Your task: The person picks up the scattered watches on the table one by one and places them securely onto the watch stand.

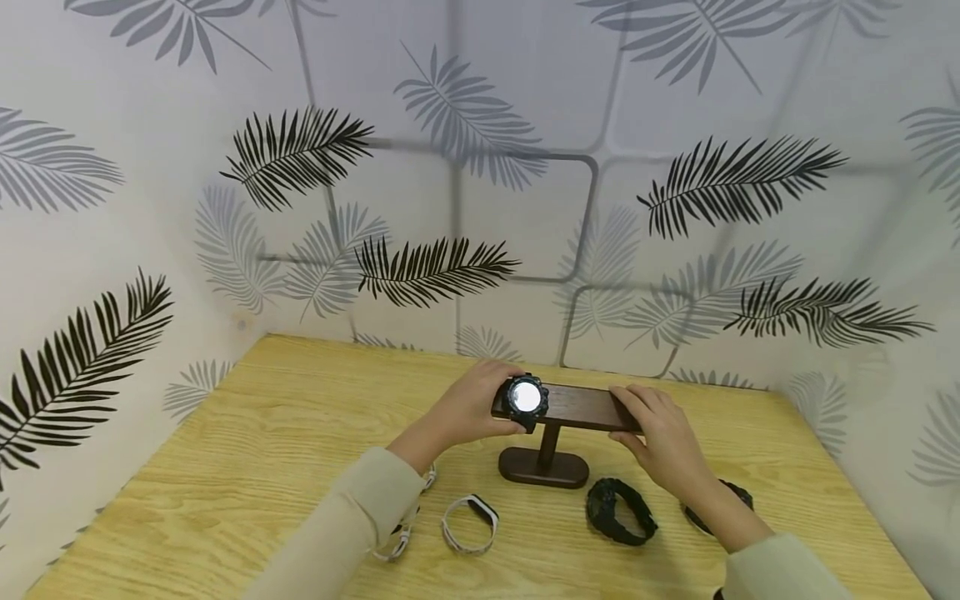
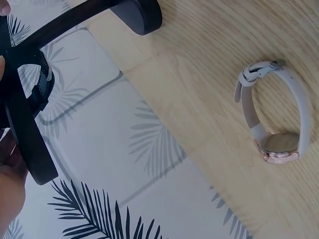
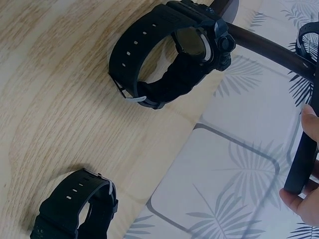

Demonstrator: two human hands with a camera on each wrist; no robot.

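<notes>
A black digital watch (image 1: 527, 398) with a bright, glaring face is looped around the left part of the dark wooden bar of a T-shaped watch stand (image 1: 581, 407). My left hand (image 1: 474, 406) grips this watch at the bar's left end, fingers above and thumb below. Seen from the left wrist, the watch's strap (image 2: 44, 87) hangs around the bar (image 2: 32, 144). At the opposite end, my right hand (image 1: 663, 433) holds the bar between thumb and fingers; the right wrist view also shows this hand (image 3: 310, 206) around the bar end (image 3: 300, 167).
Before the stand lie a black watch (image 1: 600, 506) and a white-strapped fitness band (image 1: 491, 510). Another black watch (image 1: 738, 493) is partly behind my right forearm. White-strapped watches (image 1: 402, 542) sit beside my left sleeve, one with a rose-gold case (image 2: 281, 158). A leaf-patterned wall (image 1: 480, 208) borders the table.
</notes>
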